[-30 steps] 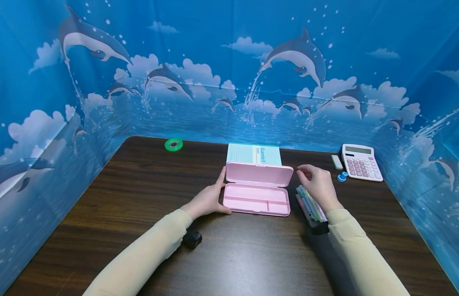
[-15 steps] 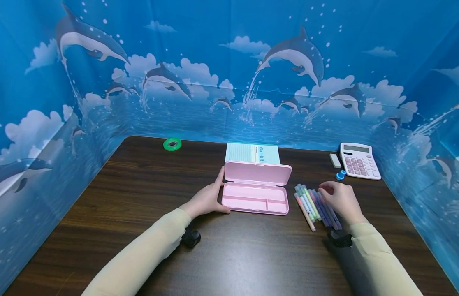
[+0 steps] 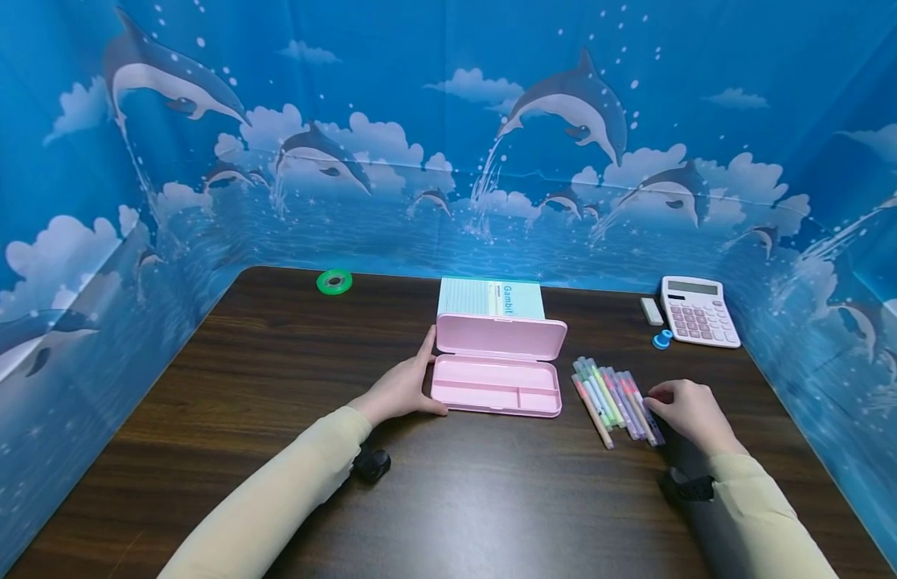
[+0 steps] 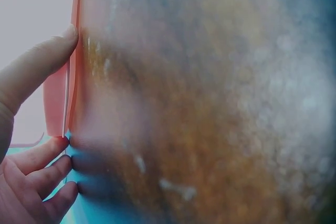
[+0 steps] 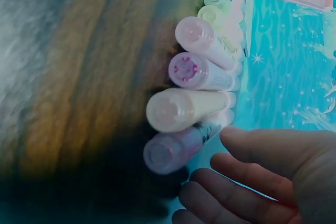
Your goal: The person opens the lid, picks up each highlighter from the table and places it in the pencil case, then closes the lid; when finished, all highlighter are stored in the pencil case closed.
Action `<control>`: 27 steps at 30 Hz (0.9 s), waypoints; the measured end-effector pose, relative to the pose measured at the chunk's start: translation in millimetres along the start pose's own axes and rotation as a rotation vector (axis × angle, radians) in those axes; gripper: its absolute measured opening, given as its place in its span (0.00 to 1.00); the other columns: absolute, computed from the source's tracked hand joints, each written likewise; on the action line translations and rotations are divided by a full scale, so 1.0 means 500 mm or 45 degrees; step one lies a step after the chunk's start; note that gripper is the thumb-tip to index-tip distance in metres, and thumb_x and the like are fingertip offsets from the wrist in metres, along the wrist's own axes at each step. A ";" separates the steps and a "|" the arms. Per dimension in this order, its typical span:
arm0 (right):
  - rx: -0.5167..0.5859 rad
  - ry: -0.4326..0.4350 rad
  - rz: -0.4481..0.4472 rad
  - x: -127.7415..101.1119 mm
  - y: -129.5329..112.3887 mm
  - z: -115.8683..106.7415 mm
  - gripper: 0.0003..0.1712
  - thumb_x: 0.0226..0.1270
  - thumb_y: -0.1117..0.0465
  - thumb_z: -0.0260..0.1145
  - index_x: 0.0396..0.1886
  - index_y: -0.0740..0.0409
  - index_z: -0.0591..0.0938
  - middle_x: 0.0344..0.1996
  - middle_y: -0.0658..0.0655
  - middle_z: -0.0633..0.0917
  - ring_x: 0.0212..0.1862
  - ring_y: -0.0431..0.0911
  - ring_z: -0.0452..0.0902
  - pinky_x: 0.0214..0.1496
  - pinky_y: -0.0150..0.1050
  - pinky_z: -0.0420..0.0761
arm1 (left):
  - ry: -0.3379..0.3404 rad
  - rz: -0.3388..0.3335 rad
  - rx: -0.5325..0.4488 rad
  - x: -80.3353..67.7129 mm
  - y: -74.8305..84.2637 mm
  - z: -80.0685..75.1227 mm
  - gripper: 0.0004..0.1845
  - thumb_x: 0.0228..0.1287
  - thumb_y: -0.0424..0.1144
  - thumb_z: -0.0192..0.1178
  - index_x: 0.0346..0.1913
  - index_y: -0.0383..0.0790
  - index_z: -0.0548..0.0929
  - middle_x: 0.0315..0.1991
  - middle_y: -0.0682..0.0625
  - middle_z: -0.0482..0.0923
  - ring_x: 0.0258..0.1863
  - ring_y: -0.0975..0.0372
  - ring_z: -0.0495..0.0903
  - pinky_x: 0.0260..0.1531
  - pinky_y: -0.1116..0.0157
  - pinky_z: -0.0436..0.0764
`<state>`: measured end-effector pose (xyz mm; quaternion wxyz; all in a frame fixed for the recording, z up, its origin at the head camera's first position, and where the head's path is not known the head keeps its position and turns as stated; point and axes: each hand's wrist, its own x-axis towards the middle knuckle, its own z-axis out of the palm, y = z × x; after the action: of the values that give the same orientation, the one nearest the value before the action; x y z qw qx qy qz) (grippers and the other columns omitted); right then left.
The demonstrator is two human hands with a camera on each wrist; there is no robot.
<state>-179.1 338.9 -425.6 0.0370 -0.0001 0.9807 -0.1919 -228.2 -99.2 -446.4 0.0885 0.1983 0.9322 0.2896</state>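
An open pink pencil case (image 3: 495, 388) lies mid-table with its lid (image 3: 501, 338) tilted up at the back. My left hand (image 3: 412, 378) rests against the case's left end, thumb on the lid's edge and fingers at the base; the left wrist view shows the same hand (image 4: 67, 87) on the pink case (image 4: 52, 103). A row of several pastel pens (image 3: 615, 398) lies right of the case. My right hand (image 3: 658, 398), loosely curled and holding nothing, sits at the row's right side. In the right wrist view the hand (image 5: 223, 148) is just clear of the pens (image 5: 194, 93).
A teal notepad (image 3: 492, 297) lies behind the case. A green tape roll (image 3: 334, 281) sits at the back left. A calculator (image 3: 698, 311), a white eraser (image 3: 651, 310) and a small blue object (image 3: 661, 339) are at the back right. Blue dolphin backdrop walls (image 3: 448, 161) enclose the table.
My right hand left the lid's right corner and moved down and right, past the pens, to their right side. The left hand and the case stayed put.
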 end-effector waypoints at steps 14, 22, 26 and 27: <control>0.000 -0.097 0.016 -0.005 -0.008 -0.003 0.16 0.59 0.59 0.68 0.37 0.71 0.84 0.29 0.63 0.84 0.28 0.47 0.75 0.35 0.46 0.81 | 0.003 -0.014 -0.033 0.001 -0.004 0.003 0.70 0.40 0.53 0.77 0.76 0.43 0.34 0.66 0.44 0.67 0.64 0.54 0.68 0.64 0.54 0.65; 0.009 -0.110 0.070 -0.004 -0.010 -0.004 0.13 0.61 0.62 0.65 0.35 0.72 0.83 0.26 0.61 0.83 0.25 0.46 0.74 0.29 0.40 0.78 | 0.019 -0.008 -0.031 0.001 -0.003 0.002 0.69 0.39 0.53 0.77 0.75 0.40 0.38 0.65 0.43 0.69 0.63 0.54 0.70 0.63 0.54 0.66; 0.075 -0.123 0.150 -0.006 -0.004 -0.004 0.13 0.62 0.63 0.63 0.36 0.72 0.81 0.23 0.58 0.80 0.22 0.45 0.73 0.24 0.38 0.75 | 0.021 -0.015 -0.035 0.001 -0.001 0.001 0.68 0.39 0.53 0.78 0.75 0.39 0.39 0.65 0.43 0.69 0.63 0.53 0.70 0.63 0.53 0.66; 0.091 -0.123 0.171 -0.006 -0.002 -0.004 0.13 0.62 0.62 0.62 0.36 0.72 0.80 0.22 0.58 0.79 0.21 0.45 0.72 0.24 0.38 0.75 | 0.021 -0.016 -0.036 0.001 0.000 0.001 0.68 0.39 0.53 0.78 0.75 0.39 0.39 0.65 0.43 0.69 0.63 0.53 0.70 0.63 0.53 0.66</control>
<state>-176.1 338.8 -423.3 0.0971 0.0578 0.9682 -0.2234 -228.5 -98.9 -447.1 0.0854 0.1887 0.9299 0.3039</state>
